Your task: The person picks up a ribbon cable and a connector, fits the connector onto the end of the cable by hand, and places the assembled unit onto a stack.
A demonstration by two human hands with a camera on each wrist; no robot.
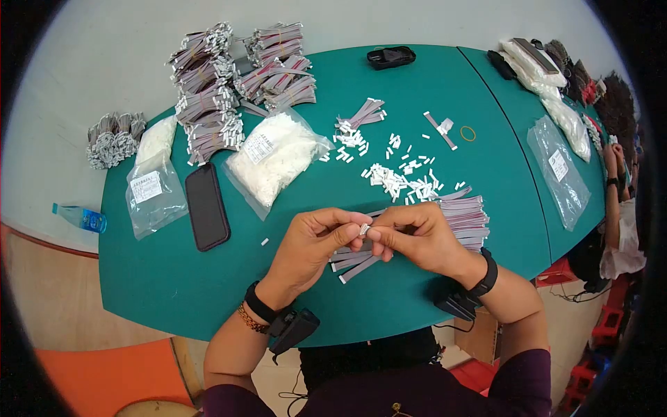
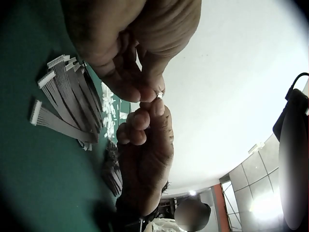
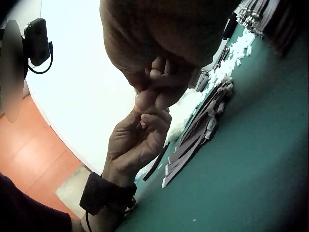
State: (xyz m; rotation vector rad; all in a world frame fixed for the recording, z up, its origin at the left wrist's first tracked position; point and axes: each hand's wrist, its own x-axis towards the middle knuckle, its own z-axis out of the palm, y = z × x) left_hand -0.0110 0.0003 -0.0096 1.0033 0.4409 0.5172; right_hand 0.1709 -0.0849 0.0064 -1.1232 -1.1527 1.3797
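Observation:
Both hands meet above the green table (image 1: 278,278), fingertips close together. The left hand (image 1: 313,243) pinches a small white connector (image 1: 365,229) between thumb and forefinger in the head view. From the other side the right hand (image 1: 420,236) pinches at the same piece; its curled fingers hide most of what it holds. A bit of white shows between the fingertips in the left wrist view. Under and beside the hands lie grey ribbon cables (image 1: 464,219) with white ends. Just beyond them is a loose pile of small white connectors (image 1: 396,182).
Bundled ribbon cables (image 1: 205,90) are stacked at the back left. A bag of white parts (image 1: 274,156), a black phone (image 1: 208,207) and another bag (image 1: 154,187) lie at the left. An empty plastic bag (image 1: 559,170) and a rubber band (image 1: 468,133) are at the right.

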